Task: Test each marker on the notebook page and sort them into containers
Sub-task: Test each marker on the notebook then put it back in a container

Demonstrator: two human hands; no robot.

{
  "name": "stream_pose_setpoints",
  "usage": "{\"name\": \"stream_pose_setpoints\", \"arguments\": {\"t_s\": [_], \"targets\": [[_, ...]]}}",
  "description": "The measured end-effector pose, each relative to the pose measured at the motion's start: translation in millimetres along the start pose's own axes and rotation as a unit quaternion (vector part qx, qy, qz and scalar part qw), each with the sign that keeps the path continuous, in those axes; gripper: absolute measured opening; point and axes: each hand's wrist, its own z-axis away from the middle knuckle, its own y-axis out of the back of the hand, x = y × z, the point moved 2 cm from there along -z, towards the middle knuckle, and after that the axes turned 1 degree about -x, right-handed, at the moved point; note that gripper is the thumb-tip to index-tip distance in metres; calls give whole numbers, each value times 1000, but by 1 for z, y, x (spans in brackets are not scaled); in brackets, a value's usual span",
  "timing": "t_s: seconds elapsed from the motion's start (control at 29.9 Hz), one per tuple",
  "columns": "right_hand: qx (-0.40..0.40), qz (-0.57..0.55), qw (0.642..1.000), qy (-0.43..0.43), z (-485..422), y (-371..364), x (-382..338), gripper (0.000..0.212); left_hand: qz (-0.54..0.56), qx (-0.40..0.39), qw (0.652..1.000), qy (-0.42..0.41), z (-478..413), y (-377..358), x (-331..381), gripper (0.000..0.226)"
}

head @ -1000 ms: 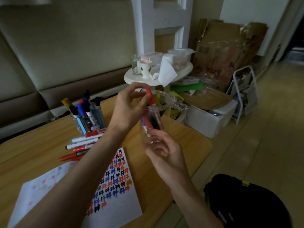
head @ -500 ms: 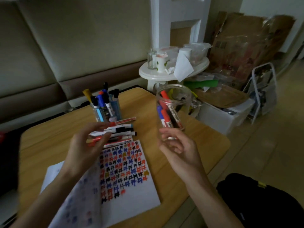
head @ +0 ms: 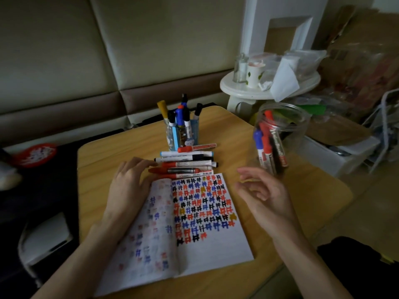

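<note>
Markers [head: 187, 165] piled on the surface [head: 103, 160], left hand [head: 129, 182] flat, fingers [head: 146, 162] touching them, right hand [head: 265, 195] loose, holding nothing, near the jar [head: 289, 126], notebook [head: 216, 251] open

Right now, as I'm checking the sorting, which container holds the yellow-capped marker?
The small cup behind the loose markers; the yellow-capped marker stands in it. The clear jar on the right shows only red, blue and dark ones.

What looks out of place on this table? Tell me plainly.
Nothing is spilled or visibly damaged. The clear jar of markers stands close to the table's right edge, where a nudge might tip it off. The loose markers lie in an untidy heap beyond the notebook, the top red one askew.
</note>
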Motion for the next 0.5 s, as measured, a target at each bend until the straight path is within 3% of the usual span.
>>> {"name": "stream_pose_setpoints", "arguments": {"t_s": [0.2,0.37,0.5], "targets": [[-12,34,999,-24,2,0,5,30,3,-13,1000,1,-3,1,1,19],[-30,41,999,-18,7,-9,4,24,129,-7,991,35,11,23,25,21],[-80,-42,995,-48,14,-27,-2,23,227,-54,972,27,45,36,67,20]]}}
